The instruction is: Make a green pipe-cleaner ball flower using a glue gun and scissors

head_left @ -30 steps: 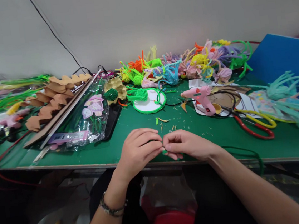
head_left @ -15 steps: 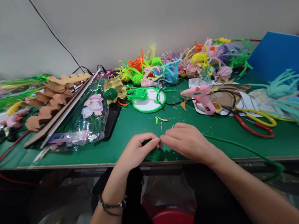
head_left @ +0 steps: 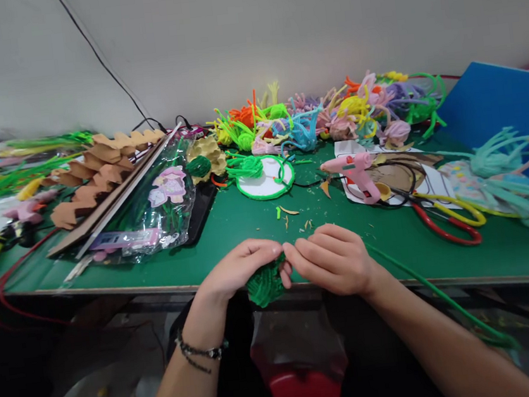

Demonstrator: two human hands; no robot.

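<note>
Over the near edge of the tabletop, the left hand grips a dark-green chenille ball; the right hand curls closed, contents hidden. A loosened grip could drop the ball floorward.

Between white disc and left hand, green tabletop lies open (scraps aside); glue gun obstructs the disc's right, plastic bag its left.

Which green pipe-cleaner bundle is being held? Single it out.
The dark green bundle in the left grip. The others lie unheld, including a second dark green bundle by the beige moulded tray and the bright green bundle overlapping the white disc.
</note>
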